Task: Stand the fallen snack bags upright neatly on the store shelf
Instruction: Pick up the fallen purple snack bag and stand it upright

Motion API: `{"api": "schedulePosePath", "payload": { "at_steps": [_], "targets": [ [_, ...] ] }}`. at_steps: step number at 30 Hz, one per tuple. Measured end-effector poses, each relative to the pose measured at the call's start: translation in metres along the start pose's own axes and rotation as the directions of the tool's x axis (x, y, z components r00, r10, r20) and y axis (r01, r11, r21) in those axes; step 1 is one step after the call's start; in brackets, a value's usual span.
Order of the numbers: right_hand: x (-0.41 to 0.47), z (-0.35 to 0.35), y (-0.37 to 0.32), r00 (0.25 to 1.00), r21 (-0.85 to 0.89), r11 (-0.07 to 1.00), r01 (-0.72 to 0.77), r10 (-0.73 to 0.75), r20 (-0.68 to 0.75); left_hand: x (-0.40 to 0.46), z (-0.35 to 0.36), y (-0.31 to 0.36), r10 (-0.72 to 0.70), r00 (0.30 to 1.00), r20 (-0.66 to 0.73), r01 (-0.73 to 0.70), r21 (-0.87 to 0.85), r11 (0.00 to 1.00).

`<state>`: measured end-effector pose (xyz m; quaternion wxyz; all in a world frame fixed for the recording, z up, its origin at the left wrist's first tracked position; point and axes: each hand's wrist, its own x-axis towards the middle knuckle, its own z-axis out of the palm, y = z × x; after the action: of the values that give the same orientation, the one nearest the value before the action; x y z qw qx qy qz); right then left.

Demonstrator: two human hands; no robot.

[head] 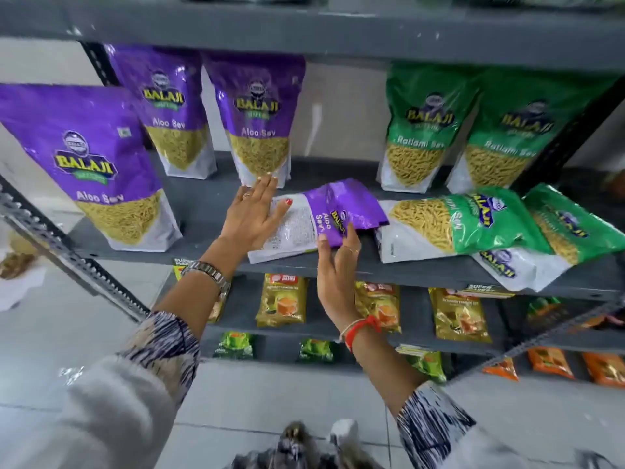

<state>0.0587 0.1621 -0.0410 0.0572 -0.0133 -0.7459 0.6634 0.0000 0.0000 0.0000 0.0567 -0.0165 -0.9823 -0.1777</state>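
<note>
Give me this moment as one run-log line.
step: lifting fallen purple bag | left hand: flat on it | right hand: grip on front edge | fallen green bags: untouched | shelf

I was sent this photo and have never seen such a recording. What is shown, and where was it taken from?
There is no machine: a person wears a camera on the head, looking down at both hands. The left hand lies flat on the white end of a fallen purple Aloo Sev bag; the right hand grips its front edge. The bag lies on a grey shelf. Beside it two green Ratlami Sev bags also lie fallen, while purple and green bags stand upright behind.
</note>
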Motion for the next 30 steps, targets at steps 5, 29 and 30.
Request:
{"api": "schedulePosePath", "payload": {
  "at_steps": [5, 29, 30],
  "targets": [
    [0.036, 0.014, 0.024, 0.914, 0.327, 0.907, -0.264, 0.344, -0.216, 0.034, -0.009, 0.013, -0.195, 0.955, 0.223, 0.188, 0.051, 0.981],
    [0.066, -0.015, -0.006, 0.892, 0.621, 0.760, -0.191, 0.399, -0.213, 0.011, -0.010, 0.001, -0.295, 0.921, 0.253, 0.324, -0.919, 0.224],
    [0.064, -0.021, -0.013, 0.918, 0.608, 0.780, -0.150, 0.338, -0.208, 0.003, -0.010, 0.002, -0.296, 0.923, 0.245, 0.312, -0.928, 0.204]
  ]
}}
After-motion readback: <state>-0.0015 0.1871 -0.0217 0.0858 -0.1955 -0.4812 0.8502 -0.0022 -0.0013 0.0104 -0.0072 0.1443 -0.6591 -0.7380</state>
